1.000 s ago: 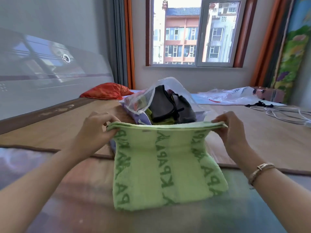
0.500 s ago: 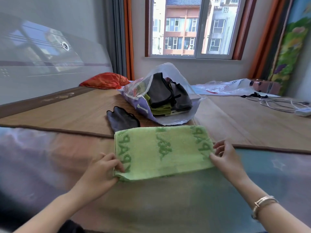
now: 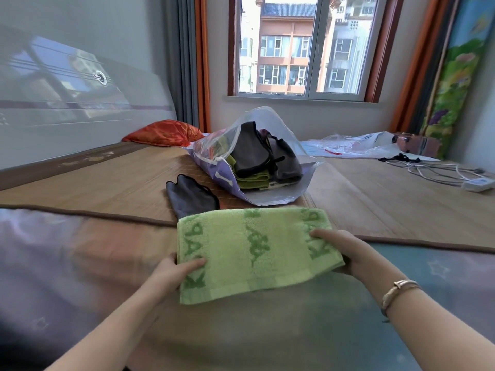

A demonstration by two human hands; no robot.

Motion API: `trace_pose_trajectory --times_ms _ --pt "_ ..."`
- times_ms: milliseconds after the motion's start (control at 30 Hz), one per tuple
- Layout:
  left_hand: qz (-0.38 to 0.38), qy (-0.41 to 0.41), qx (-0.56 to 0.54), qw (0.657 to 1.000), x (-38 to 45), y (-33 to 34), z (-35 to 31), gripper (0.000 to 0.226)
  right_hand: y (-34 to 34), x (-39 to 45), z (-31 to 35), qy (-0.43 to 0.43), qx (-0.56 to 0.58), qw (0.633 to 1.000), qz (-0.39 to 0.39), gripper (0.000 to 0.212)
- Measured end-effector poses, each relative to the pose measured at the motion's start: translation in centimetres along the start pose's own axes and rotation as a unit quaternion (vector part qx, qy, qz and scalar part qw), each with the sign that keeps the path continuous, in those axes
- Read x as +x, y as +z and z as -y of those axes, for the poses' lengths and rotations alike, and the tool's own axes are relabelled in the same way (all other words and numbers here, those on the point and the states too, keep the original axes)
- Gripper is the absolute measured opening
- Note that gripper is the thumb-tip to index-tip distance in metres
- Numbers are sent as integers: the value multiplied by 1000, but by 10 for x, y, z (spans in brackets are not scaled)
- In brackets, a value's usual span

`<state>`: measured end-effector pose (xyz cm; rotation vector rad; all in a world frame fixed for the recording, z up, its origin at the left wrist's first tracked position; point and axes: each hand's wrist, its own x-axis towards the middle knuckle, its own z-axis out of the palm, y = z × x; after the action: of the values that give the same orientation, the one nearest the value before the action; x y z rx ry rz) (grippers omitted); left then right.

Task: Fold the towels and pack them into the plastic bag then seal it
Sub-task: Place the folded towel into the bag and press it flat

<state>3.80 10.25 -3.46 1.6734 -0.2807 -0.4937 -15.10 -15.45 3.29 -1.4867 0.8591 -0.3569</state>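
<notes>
Now | green towel (image 3: pixel 254 253) folded on near bed, plastic bag (image 3: pixel 251 159) beyond | left hand (image 3: pixel 174 274), right hand (image 3: pixel 348 253) pinch its side edges | soft, light, floppy: support both ends

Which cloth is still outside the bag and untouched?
The grey cloth, flat on the mat left of the bag. Both hands grip the green towel; the rest are bagged.

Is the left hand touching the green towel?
Touching. The head view shows the left hand gripping the green towel's left edge, thumb on top.
</notes>
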Motion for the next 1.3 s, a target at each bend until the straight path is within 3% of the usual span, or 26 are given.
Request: trace_pose_trajectory --times_ms 67,167,233,367,467,600,700,800,867,967,1067,1100,1167,1300 --pt "-3 0 0 1000 -3 -1 -8 54 6 -2 9 1 49 998 36 12" --pt "23 0 -10 1000 -15 -7 -22 71 15 -9 21 -20 89 993 77 14" --pt "23 23 -7 999 -25 -7 -34 64 21 -19 28 -44 111 989 89 13" --pt "21 110 -38 993 -45 7 -76 33 36 -40 41 -145 101 978 112 25" --pt "84 154 -62 983 -59 33 -115 30 54 -58 57 -239 28 966 93 26" --pt "165 149 -148 964 -55 77 -158 17 70 -57 84 -360 30 931 49 30" --pt "192 110 -207 953 -35 99 -180 39 71 -37 102 -335 107 929 111 29" --pt "146 88 -214 962 2 113 -188 57 55 -4 113 -280 109 942 148 32" --pt "106 78 -218 967 34 120 -190 50 44 30 113 -317 48 940 112 33" --pt "78 81 -227 967 84 132 -197 41 27 103 108 -367 -50 925 -82 32" --pt "69 98 -235 965 125 148 -206 36 10 169 117 -400 -217 841 -292 54" --pt "68 103 -237 964 137 152 -209 34 5 188 124 -404 -261 814 -325 62" --pt "64 105 -242 962 160 162 -214 28 -2 218 141 -373 -329 794 -349 67" --pt "49 107 -266 957 201 183 -218 25 -1 253 162 -333 -419 759 -371 20"
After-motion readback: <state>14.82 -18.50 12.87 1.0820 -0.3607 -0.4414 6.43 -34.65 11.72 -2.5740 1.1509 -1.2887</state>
